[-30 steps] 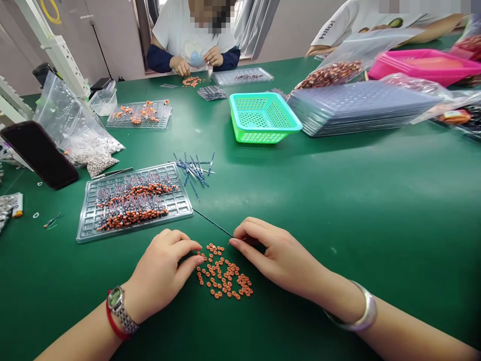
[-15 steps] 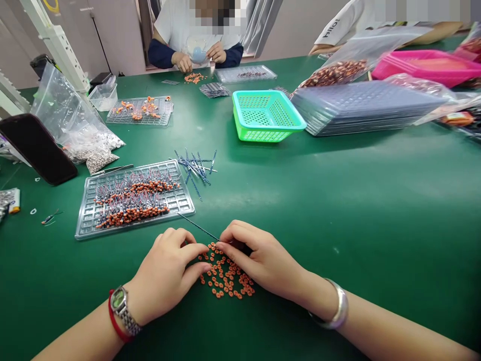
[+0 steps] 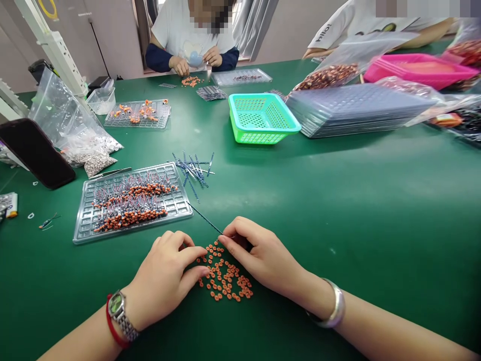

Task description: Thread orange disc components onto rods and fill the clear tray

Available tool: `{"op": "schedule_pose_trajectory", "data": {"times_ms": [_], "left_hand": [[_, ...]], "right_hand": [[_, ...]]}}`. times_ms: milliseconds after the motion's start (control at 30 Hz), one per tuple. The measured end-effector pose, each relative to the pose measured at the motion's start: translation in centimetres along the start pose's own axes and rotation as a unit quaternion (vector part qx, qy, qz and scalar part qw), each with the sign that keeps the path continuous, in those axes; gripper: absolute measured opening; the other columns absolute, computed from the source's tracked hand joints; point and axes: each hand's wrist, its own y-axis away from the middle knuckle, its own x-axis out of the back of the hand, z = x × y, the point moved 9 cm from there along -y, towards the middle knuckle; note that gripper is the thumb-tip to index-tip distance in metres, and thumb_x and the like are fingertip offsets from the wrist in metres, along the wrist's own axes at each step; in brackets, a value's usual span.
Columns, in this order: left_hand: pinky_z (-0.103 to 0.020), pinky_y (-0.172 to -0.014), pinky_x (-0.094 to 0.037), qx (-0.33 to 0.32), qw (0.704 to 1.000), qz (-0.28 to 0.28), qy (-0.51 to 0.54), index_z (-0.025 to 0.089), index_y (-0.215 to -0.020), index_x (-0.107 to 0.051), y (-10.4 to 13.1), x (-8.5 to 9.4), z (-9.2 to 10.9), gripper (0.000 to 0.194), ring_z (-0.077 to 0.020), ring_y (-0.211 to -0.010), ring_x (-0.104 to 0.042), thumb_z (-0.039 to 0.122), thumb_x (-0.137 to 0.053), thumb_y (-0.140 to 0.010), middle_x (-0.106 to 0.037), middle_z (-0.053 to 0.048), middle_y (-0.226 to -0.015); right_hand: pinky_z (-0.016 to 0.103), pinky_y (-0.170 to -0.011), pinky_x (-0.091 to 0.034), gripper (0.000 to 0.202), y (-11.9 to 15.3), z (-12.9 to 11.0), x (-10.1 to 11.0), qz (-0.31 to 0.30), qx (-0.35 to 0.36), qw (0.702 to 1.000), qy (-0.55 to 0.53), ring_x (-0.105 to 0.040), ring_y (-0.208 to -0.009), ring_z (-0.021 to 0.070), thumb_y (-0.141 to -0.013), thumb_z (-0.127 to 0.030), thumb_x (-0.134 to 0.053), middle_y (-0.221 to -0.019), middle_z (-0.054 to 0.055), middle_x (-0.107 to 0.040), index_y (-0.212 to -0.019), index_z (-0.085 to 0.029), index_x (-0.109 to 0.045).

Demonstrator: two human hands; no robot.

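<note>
While the right hand (image 3: 263, 253) is pinching one end of a thin dark strip (image 3: 205, 217) between thumb and index finger, its other fingers curling in behind, the left hand (image 3: 163, 276) is hovering low beside it, thumb and forefinger parted by a small gap. Those two fingertips are reaching over the left edge of the small orange rings (image 3: 229, 287), which are lying scattered on the green table (image 3: 338, 200) between the hands; nothing is showing in the gap, though the undersides of the fingers are hidden.

The strip is slanting away, its far end pointing at the right-hand corner of the clear plastic tray (image 3: 182, 207), and here's the risk: a careless swing of it could be catching the rim or disturbing the wired orange-tipped pieces (image 3: 131, 214) heaped there. The rings are lying loose, so a brushing finger or wrist could be scattering them, and a light grip could be letting the slender strip twist.

As for writing, a co-worker's white sleeve (image 3: 325, 32) is carrying dark lettering, too skewed to be read surely. The smartphone (image 3: 35, 153) is showing a dark screen, and the wristwatch (image 3: 116, 303) is giving away no legible brand.
</note>
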Motion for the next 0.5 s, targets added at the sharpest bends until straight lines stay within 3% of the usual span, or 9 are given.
{"op": "schedule_pose_trajectory", "data": {"times_ms": [267,500], "left_hand": [[-0.037,-0.080,-0.044,0.035,0.999,0.026,0.005,0.021,-0.095,-0.060,0.2,1.0,-0.6,0.015,-0.0189,-0.089,-0.050,0.033,-0.060,-0.086,-0.054,-0.003,-0.095],[-0.037,-0.078,-0.044,0.066,0.997,-0.018,-0.021,0.021,-0.091,-0.058,0.2,0.8,-1.2,0.022,-0.0200,-0.088,-0.050,0.038,-0.067,-0.081,-0.054,-0.002,-0.094]], "right_hand": [[0.026,-0.055,-0.039,0.016,0.0,0.0,-0.2,-0.006,0.002,1.000,0.003,-0.048,-0.060,0.0142,-0.090,-0.015,-0.051,-0.069,0.000,-0.052,-0.074,-0.020,-0.051],[0.026,-0.054,-0.037,0.019,0.1,-0.2,-0.1,-0.011,0.011,1.000,0.004,-0.047,-0.059,0.0138,-0.090,-0.014,-0.050,-0.068,0.000,-0.050,-0.072,-0.020,-0.049]]}}
